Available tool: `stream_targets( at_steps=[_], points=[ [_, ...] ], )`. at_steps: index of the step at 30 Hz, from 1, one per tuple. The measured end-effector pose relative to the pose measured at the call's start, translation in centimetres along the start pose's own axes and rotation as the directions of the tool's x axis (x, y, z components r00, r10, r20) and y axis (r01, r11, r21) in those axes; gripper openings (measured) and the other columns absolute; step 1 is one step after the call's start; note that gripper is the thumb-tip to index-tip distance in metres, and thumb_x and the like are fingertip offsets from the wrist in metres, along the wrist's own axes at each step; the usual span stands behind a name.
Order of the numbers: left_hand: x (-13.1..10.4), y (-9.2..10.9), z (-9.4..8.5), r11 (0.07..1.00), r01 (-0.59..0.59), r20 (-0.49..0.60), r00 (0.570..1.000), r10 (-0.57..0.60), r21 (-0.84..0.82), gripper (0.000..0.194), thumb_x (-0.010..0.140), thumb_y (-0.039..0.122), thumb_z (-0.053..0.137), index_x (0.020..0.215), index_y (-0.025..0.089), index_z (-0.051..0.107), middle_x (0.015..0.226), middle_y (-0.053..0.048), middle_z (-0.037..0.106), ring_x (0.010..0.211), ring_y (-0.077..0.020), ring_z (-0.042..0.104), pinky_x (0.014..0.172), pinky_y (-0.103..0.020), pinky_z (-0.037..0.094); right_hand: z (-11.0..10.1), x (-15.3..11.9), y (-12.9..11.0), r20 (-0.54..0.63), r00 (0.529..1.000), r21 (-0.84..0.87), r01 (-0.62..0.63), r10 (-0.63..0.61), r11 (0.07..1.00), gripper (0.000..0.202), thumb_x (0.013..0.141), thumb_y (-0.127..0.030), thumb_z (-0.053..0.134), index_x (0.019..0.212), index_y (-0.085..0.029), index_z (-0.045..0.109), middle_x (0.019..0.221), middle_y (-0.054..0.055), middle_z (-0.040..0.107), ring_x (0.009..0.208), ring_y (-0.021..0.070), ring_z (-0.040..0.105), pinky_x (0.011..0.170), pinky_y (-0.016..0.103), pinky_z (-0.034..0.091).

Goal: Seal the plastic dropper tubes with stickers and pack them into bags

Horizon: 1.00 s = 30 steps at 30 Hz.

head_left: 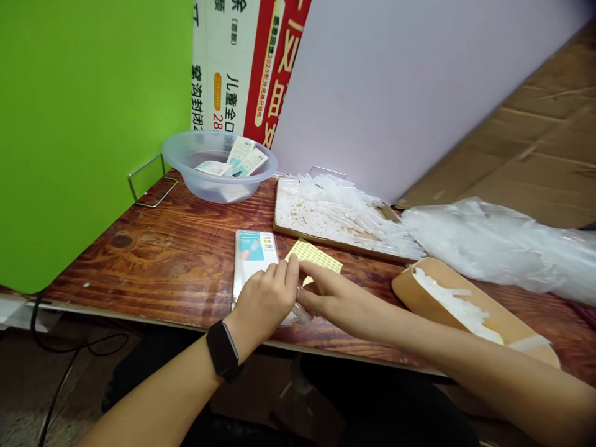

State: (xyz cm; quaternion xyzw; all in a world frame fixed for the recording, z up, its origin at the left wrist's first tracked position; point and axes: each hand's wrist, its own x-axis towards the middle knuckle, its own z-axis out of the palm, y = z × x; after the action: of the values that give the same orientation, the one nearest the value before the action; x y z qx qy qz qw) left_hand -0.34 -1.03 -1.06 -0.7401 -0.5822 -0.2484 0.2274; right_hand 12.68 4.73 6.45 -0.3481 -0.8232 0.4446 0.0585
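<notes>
My left hand, with a black watch on its wrist, is closed in front of me near the table's front edge. A small clear plastic piece shows under its fingers; its exact kind is hard to make out. My right hand meets it from the right, thumb and fingers pinched at the same piece. Just behind and left of my hands lies a stack of printed cards in white and blue, partly covered by my left hand. A yellow sticker sheet with rows of small marks lies behind my fingers.
A translucent basin holding several cards stands at the back left, beside a metal bracket. A shallow cardboard tray carries many translucent plastic pieces. To the right are a tan bin with white pieces and a big clear plastic bag.
</notes>
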Motion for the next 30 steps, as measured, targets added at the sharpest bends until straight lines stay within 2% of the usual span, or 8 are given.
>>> stream_targets(
  at_steps=[2, 5, 8, 10, 13, 15, 21, 30],
  points=[
    [-0.1, 0.2, 0.2, 1.000, 0.030, -0.002, 1.000, -0.030, 0.001, 0.034, 0.093, 0.009, 0.034, 0.124, 0.000, 0.045, 0.099, -0.015, 0.066, 0.083, -0.0204, 0.065, 0.061, -0.030, 0.054, 0.2, 0.0, 0.5, -0.081, 0.995, 0.061, -0.055, 0.060, 0.997, 0.015, 0.078, -0.022, 0.056, 0.090, -0.018, 0.048, 0.072, -0.001, 0.056, 0.055, 0.0126, 0.053, 0.051, 0.025, 0.042],
    [-0.2, 0.3, 0.3, 0.997, 0.002, -0.044, 0.999, -0.005, -0.083, 0.035, 0.092, 0.010, 0.035, 0.125, 0.001, 0.044, 0.111, -0.019, 0.063, 0.094, -0.0230, 0.063, 0.071, -0.033, 0.054, 0.0, -0.2, 0.5, -0.187, 0.978, -0.014, 0.090, -0.091, 0.996, 0.011, 0.079, -0.024, 0.056, 0.072, -0.017, 0.052, 0.068, 0.000, 0.057, 0.060, 0.0130, 0.055, 0.057, 0.025, 0.043],
    [-0.3, 0.3, 0.1, 0.965, 0.040, 0.017, 0.999, -0.037, -0.258, 0.048, 0.084, 0.004, 0.038, 0.132, 0.002, 0.035, 0.101, -0.015, 0.066, 0.088, -0.0227, 0.064, 0.070, -0.033, 0.054, -1.6, 0.5, 0.4, -0.035, 0.977, -0.076, 0.207, -0.210, 0.975, 0.024, 0.085, -0.033, 0.053, 0.070, -0.016, 0.060, 0.074, 0.004, 0.062, 0.070, 0.0150, 0.058, 0.063, 0.026, 0.046],
    [-0.2, 0.1, -0.1, 0.924, 0.171, 0.141, 0.982, -0.129, -0.341, 0.058, 0.078, 0.001, 0.040, 0.135, 0.005, 0.033, 0.101, -0.012, 0.066, 0.086, -0.0225, 0.064, 0.070, -0.033, 0.053, -3.5, 2.2, 1.0, 0.068, 0.990, -0.136, 0.134, -0.126, 0.982, 0.034, 0.091, -0.041, 0.046, 0.082, -0.015, 0.065, 0.078, 0.005, 0.066, 0.070, 0.0156, 0.061, 0.062, 0.027, 0.048],
    [0.1, 0.0, -0.6, 0.883, 0.334, 0.317, 0.920, -0.229, -0.329, 0.038, 0.076, 0.004, 0.041, 0.111, 0.012, 0.054, 0.095, -0.009, 0.067, 0.085, -0.0241, 0.064, 0.069, -0.035, 0.051, -6.4, 6.7, 3.2, -0.271, 0.961, -0.495, -0.097, -0.047, 0.863, 0.040, 0.097, -0.037, 0.034, 0.099, -0.014, 0.066, 0.089, 0.009, 0.070, 0.076, 0.0171, 0.064, 0.070, 0.029, 0.049],
    [0.2, 0.0, -0.9, 0.884, 0.371, 0.364, 0.895, -0.259, -0.285, 0.021, 0.079, 0.009, 0.042, 0.090, 0.015, 0.058, 0.086, -0.008, 0.066, 0.081, -0.0255, 0.063, 0.066, -0.035, 0.049, -7.7, 10.0, 5.0, -0.362, 0.930, -0.579, -0.170, -0.065, 0.797, 0.030, 0.092, -0.025, 0.047, 0.112, -0.009, 0.063, 0.113, 0.017, 0.065, 0.097, 0.0232, 0.062, 0.084, 0.033, 0.045],
    [0.2, 0.0, -1.0, 0.885, 0.370, 0.297, 0.911, -0.286, -0.283, 0.011, 0.075, 0.010, 0.047, 0.077, 0.017, 0.055, 0.080, -0.007, 0.063, 0.079, -0.0239, 0.061, 0.063, -0.032, 0.046, -8.1, 15.5, 7.9, -0.232, 0.972, -0.648, -0.189, 0.045, 0.738, 0.018, 0.079, -0.018, 0.065, 0.095, -0.012, 0.070, 0.098, 0.010, 0.071, 0.086, 0.0209, 0.064, 0.074, 0.027, 0.046],
    [0.1, -0.3, -0.9, 0.887, 0.330, 0.287, 0.927, -0.241, -0.321, 0.007, 0.078, 0.013, 0.050, 0.078, 0.017, 0.055, 0.080, -0.007, 0.062, 0.077, -0.0222, 0.060, 0.060, -0.032, 0.043, -8.8, 16.2, 8.0, -0.224, 0.966, -0.624, -0.245, 0.131, 0.742, 0.008, 0.082, -0.016, 0.061, 0.085, -0.011, 0.067, 0.080, 0.006, 0.069, 0.068, 0.0132, 0.059, 0.066, 0.024, 0.043]
  ],
)
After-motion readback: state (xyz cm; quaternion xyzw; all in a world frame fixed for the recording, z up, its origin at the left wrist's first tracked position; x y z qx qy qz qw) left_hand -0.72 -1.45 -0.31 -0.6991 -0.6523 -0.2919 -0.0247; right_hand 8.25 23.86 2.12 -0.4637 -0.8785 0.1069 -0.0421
